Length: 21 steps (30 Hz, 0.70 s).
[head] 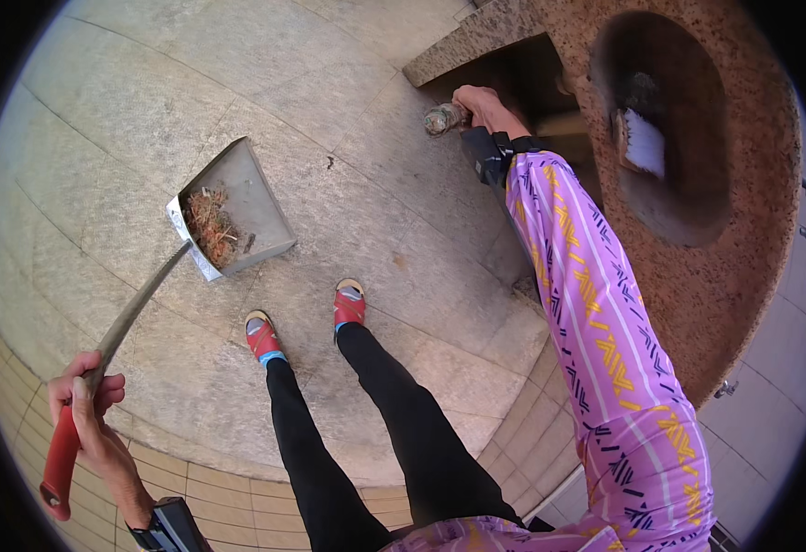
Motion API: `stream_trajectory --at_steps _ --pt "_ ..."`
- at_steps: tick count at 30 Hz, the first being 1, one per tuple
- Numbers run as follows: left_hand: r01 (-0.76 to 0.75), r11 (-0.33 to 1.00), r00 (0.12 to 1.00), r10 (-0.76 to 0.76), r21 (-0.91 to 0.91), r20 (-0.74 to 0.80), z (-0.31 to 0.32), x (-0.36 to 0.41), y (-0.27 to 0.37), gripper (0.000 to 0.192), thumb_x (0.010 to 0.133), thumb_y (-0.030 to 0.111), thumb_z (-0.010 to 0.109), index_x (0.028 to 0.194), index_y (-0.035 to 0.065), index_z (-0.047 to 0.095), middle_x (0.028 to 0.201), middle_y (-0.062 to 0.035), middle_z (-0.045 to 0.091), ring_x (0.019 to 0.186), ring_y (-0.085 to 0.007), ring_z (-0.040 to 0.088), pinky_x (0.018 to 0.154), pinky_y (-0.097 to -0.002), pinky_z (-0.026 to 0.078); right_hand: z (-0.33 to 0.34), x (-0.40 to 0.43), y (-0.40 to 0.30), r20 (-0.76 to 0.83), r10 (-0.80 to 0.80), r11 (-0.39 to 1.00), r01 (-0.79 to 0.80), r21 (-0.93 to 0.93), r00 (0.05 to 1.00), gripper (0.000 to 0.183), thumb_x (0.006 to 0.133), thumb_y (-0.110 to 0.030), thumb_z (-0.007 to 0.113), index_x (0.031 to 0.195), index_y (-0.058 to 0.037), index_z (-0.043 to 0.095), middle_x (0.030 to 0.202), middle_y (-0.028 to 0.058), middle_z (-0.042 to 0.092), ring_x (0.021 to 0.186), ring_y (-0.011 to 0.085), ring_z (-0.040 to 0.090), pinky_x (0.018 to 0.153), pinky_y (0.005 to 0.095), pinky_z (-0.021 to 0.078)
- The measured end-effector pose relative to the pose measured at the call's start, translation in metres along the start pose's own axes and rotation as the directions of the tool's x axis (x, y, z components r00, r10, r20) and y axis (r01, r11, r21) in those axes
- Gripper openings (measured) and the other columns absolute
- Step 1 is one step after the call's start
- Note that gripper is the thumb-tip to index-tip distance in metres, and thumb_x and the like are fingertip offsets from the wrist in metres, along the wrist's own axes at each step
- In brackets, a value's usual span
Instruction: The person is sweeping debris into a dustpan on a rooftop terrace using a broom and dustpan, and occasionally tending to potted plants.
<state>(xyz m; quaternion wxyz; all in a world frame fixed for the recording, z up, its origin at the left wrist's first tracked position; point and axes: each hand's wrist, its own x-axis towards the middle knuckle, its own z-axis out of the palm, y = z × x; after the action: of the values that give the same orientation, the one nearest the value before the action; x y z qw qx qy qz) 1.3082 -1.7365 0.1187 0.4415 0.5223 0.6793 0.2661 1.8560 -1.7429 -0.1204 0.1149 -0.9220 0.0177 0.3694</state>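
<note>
My left hand (90, 397) is closed around the long handle (130, 314) of a metal dustpan, just above its red grip (58, 462). The pan (265, 207) rests on the floor with a heap of reddish-brown dry debris (211, 224) gathered against its back wall. On the right, my right hand (485, 107) grips a mottled, wrapped cylindrical object (444, 119), seemingly a handle, whose rounded end points left. The rest of that object is hidden by my hand and forearm. This hand is beside the dark opening under a stone sink.
The speckled reddish-brown stone counter (754, 159) fills the right side. In its oval basin (692, 214) lies a brush with white bristles (643, 145). A metal tap (725, 390) shows near the counter's edge. My feet in red sandals (262, 334) stand on stone floor tiles (403, 255).
</note>
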Motion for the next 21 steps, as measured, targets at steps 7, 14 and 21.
stream_trajectory --at_steps 7,14,21 --pt "0.027 1.000 0.999 -0.027 -0.001 0.023 -0.006 -0.001 -0.003 0.021 0.081 0.023 0.046 0.080 0.0024 0.049 0.092 -0.0107 0.055 0.062 -0.0123 0.055 0.059 -0.0215 0.045 0.017 -0.117 0.150 -0.206 -0.290 0.934 0.230 -0.272 0.935 0.053 0.063 -0.011 0.054 0.107 0.0108 0.034 0.098 0.0272 0.049 0.091 0.0340 0.052 0.078 0.0369 0.0414" --pt "0.000 1.000 0.999 -0.001 0.030 0.035 -0.010 0.003 0.001 0.021 0.081 0.022 0.046 0.081 0.0017 0.051 0.090 -0.0105 0.056 0.061 -0.0121 0.055 0.058 -0.0214 0.045 0.004 -0.155 0.214 -0.235 -0.204 0.971 0.228 0.078 0.950 0.049 0.063 -0.012 0.052 0.103 0.0101 0.035 0.087 0.0270 0.052 0.086 0.0368 0.052 0.075 0.0368 0.0393" --pt "-0.012 0.999 0.999 0.011 0.032 0.031 -0.006 0.004 0.002 0.018 0.082 0.018 0.044 0.079 0.0005 0.049 0.089 -0.0116 0.056 0.060 -0.0145 0.055 0.057 -0.0231 0.046 0.048 -0.129 0.162 -0.066 -0.059 0.985 0.048 -0.165 0.996 0.051 0.064 -0.014 0.056 0.104 0.0045 0.030 0.091 0.0194 0.049 0.085 0.0287 0.052 0.066 0.0374 0.0441"
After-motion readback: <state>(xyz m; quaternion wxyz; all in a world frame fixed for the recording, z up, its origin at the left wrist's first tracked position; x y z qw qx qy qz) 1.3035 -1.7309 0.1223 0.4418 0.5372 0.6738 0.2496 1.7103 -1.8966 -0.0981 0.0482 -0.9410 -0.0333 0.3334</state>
